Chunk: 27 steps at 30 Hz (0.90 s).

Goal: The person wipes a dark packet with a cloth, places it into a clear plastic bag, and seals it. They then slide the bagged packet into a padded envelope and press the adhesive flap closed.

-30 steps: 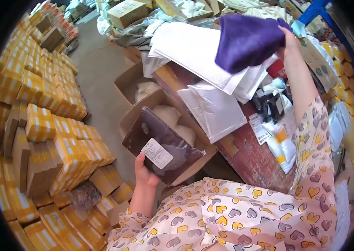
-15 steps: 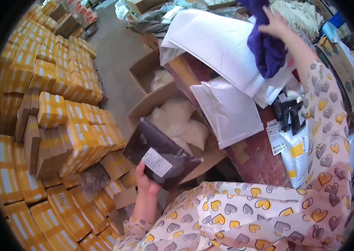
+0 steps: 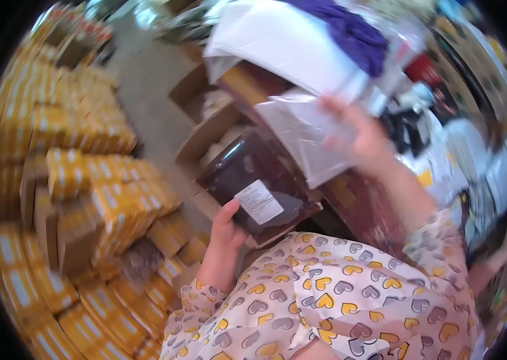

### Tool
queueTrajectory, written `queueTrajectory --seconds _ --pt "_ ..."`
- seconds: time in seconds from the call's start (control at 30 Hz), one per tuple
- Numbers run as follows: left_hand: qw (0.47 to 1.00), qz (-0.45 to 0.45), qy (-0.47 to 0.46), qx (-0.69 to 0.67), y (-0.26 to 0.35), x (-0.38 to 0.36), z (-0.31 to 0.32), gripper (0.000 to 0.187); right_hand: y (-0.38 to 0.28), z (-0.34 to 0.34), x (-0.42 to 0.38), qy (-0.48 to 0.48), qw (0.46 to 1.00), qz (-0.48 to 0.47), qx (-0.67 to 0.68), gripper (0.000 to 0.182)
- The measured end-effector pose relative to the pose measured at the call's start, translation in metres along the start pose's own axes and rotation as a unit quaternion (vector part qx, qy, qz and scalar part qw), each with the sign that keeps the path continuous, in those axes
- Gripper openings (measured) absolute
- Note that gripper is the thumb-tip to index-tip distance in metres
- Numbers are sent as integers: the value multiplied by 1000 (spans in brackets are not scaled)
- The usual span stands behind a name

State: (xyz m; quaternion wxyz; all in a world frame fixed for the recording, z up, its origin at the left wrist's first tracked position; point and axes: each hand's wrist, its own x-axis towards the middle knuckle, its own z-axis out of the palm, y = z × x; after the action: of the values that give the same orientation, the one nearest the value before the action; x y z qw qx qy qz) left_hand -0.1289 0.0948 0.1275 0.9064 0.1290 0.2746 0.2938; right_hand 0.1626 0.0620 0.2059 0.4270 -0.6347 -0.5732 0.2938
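My left hand grips the near edge of a dark, glossy flat package, thumb on top beside its white printed label. The package is tilted over the open cardboard boxes. Blurred by motion, my right hand is in the air with its fingers apart and nothing in them. It overlaps a white plastic mailer on the dark red table. Beyond it, a crumpled purple cloth lies over a large white padded mailer.
Stacks of yellow-taped parcels fill the left side. An open cardboard box stands left of the table. Black wrapped items and white packages lie to the right. Someone's bare arm shows at the right edge.
My right hand has let go of the purple cloth, which now lies on the white mailer, and has come back toward me. The dark package has shifted slightly right in view.
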Motion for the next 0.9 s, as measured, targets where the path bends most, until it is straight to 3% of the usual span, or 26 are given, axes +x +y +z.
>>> queueTrajectory --seconds 0.07,0.1,0.13,0.17,0.23,0.3,0.33,0.37,0.47,0.5,0.57,0.6,0.63,0.7,0.77,0.83,0.9 --pt "998 -37 -20 40 -5 6 6 53 -19 41 -49 -101 990 42 83 80" --pt "995 -3 3 103 -10 9 7 58 -24 59 -69 -95 976 63 185 81" --pt "987 14 -42 153 -10 13 24 60 -30 80 -90 25 966 104 236 76" --pt "975 37 -85 200 -8 15 43 62 -30 85 -102 44 944 162 284 68" --pt "946 53 -80 309 -16 17 55 62 -27 88 -127 90 929 212 291 58" --pt "866 160 -103 463 -42 21 63 50 -8 88 -149 157 883 260 357 52" --pt "827 159 -150 518 -46 25 68 43 -12 89 -157 237 838 241 428 43" --pt "782 161 -196 570 -51 29 73 37 -10 89 -165 247 839 237 422 43" --pt "651 76 -351 668 -71 30 79 27 12 90 -211 382 714 311 497 35" --pt "632 41 -406 658 -86 37 73 29 16 89 -221 426 663 342 512 33" --pt "756 -187 -349 521 -104 30 76 32 26 85 -243 467 660 332 485 33" --pt "764 -240 -350 486 -115 33 65 37 35 84 -254 472 659 330 483 33" --pt "799 -353 -298 383 -124 32 60 41 45 83 -263 489 674 347 432 33" --pt "757 -324 -313 475 -148 30 39 48 59 82 -275 507 685 362 378 33" --pt "640 -302 -295 642 -158 32 38 55 69 80 -281 476 732 426 236 33" --pt "690 -236 -325 602 -185 38 -9 55 94 85 -290 455 770 420 154 40" --pt "688 -203 -312 623 -185 38 -8 54 100 78 -280 418 800 408 136 43"
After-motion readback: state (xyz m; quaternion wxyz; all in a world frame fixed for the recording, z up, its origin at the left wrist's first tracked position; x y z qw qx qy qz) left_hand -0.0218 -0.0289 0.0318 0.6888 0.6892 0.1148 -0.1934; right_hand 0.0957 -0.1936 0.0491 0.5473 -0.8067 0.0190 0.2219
